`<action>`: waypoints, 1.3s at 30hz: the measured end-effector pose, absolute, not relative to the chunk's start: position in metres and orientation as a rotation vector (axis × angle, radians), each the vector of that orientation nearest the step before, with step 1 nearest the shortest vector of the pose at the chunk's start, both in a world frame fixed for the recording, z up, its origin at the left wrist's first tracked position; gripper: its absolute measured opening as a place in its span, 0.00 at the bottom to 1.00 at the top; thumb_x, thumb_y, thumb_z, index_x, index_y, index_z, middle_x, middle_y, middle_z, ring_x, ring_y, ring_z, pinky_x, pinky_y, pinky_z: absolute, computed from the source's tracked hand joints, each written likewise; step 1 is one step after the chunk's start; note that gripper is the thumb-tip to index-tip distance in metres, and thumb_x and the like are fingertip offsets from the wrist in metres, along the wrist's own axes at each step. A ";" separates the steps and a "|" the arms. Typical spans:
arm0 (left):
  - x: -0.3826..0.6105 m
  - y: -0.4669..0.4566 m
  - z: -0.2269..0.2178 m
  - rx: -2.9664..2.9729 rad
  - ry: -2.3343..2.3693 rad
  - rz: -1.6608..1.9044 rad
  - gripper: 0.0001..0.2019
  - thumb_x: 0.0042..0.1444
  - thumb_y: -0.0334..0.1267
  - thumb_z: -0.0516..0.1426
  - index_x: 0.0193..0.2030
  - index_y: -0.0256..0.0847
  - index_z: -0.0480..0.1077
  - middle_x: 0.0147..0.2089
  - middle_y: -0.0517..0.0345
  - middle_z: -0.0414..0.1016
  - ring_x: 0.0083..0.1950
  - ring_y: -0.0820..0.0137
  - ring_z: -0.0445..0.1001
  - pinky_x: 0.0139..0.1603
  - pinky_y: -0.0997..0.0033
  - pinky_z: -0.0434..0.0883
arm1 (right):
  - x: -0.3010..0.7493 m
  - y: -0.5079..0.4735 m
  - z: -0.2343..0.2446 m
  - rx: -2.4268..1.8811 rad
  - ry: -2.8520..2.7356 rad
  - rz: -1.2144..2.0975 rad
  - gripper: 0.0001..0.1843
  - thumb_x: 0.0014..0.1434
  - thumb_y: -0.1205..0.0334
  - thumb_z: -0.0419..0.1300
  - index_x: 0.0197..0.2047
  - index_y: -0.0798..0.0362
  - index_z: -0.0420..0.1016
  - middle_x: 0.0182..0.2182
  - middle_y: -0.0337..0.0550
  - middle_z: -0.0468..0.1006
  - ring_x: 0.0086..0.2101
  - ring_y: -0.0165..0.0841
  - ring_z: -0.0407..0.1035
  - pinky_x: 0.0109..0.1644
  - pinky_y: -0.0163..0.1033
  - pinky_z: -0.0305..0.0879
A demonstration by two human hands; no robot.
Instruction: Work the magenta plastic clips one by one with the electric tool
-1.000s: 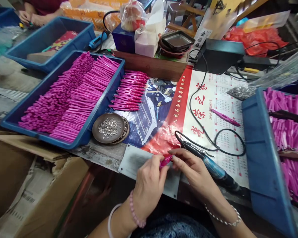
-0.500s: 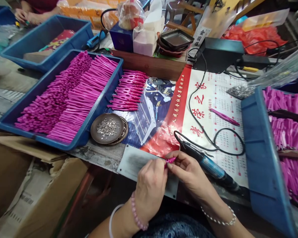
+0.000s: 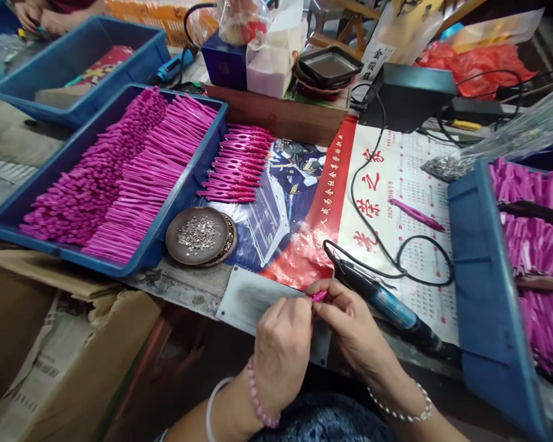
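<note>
Over the grey metal plate (image 3: 244,301) at the table's front edge, my left hand (image 3: 283,350) is curled closed around a slim pink plastic piece (image 3: 319,296). From the other side my right hand (image 3: 345,316) pinches that same piece between thumb and fingers; only its pointed tip shows. Beyond my hands, a few tiny metal rings (image 3: 308,239) lie scattered on the calendar poster. A brown dish (image 3: 172,236) to the left holds many small metal pieces. A blue and black electric screwdriver (image 3: 391,304) with a cord lies just right of my right hand.
On the left, a blue tray (image 3: 163,239) is filled with pink pieces; a row of similar pieces (image 3: 239,162) lies beside it. One loose pink piece (image 3: 417,215) rests on the poster. Another blue bin (image 3: 479,276) stands right. A co-worker's hands (image 3: 41,21) show far left.
The pink tip now shows less between my fingers, and my left hand has turned slightly. The view has shifted a little; both hands keep hold of the piece.
</note>
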State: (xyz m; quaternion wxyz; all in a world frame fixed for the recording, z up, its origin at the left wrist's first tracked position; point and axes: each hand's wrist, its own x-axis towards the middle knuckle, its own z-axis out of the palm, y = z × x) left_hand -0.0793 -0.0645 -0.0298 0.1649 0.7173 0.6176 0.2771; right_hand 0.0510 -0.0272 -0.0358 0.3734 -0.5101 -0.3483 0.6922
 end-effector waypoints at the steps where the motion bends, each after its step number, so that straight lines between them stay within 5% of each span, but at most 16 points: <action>1: -0.079 -0.064 -0.029 2.011 1.760 0.801 0.06 0.62 0.26 0.52 0.39 0.40 0.65 0.31 0.57 0.73 0.32 0.65 0.73 0.33 0.65 0.71 | 0.050 -0.027 -0.034 -1.311 -0.885 1.765 0.11 0.51 0.61 0.67 0.38 0.51 0.74 0.32 0.37 0.73 0.33 0.30 0.67 0.39 0.34 0.64; 9: -0.078 -0.060 -0.022 1.796 1.701 0.821 0.04 0.64 0.29 0.51 0.41 0.41 0.65 0.34 0.56 0.76 0.35 0.66 0.76 0.36 0.67 0.72 | 0.054 -0.026 -0.033 -1.307 -0.902 1.715 0.07 0.53 0.66 0.63 0.37 0.51 0.74 0.32 0.37 0.73 0.31 0.29 0.67 0.34 0.32 0.65; 14: -0.086 -0.057 -0.021 1.563 1.632 0.866 0.06 0.61 0.30 0.54 0.45 0.43 0.66 0.38 0.58 0.79 0.37 0.67 0.78 0.37 0.70 0.73 | 0.059 -0.029 -0.028 -1.273 -0.940 1.772 0.15 0.56 0.59 0.66 0.47 0.50 0.73 0.37 0.41 0.76 0.35 0.32 0.70 0.41 0.36 0.69; 22: -0.083 -0.060 -0.025 1.677 1.617 0.850 0.09 0.61 0.27 0.52 0.46 0.42 0.67 0.39 0.57 0.79 0.38 0.66 0.79 0.39 0.68 0.75 | 0.055 -0.027 -0.033 -1.284 -0.972 1.760 0.12 0.54 0.55 0.68 0.38 0.51 0.73 0.33 0.39 0.74 0.35 0.31 0.69 0.42 0.37 0.68; 28: -0.086 -0.056 -0.026 1.618 1.602 0.852 0.12 0.61 0.29 0.53 0.50 0.42 0.69 0.44 0.54 0.81 0.42 0.65 0.80 0.44 0.66 0.76 | 0.061 -0.034 -0.031 -1.286 -1.049 1.771 0.19 0.57 0.55 0.65 0.50 0.49 0.68 0.41 0.43 0.74 0.40 0.33 0.70 0.45 0.39 0.69; 32: -0.095 -0.054 -0.039 1.400 1.519 0.795 0.08 0.61 0.39 0.55 0.45 0.43 0.71 0.38 0.57 0.81 0.38 0.66 0.80 0.39 0.69 0.76 | 0.078 -0.049 -0.019 -1.352 -1.213 1.668 0.15 0.61 0.58 0.61 0.50 0.49 0.68 0.41 0.43 0.74 0.34 0.32 0.69 0.40 0.38 0.68; 39: -0.094 -0.050 -0.055 1.021 1.500 0.780 0.19 0.51 0.55 0.61 0.38 0.42 0.70 0.28 0.61 0.77 0.27 0.68 0.75 0.31 0.72 0.75 | 0.141 -0.075 0.030 -1.557 -1.734 1.118 0.05 0.65 0.61 0.54 0.40 0.47 0.70 0.33 0.40 0.76 0.34 0.33 0.72 0.39 0.36 0.69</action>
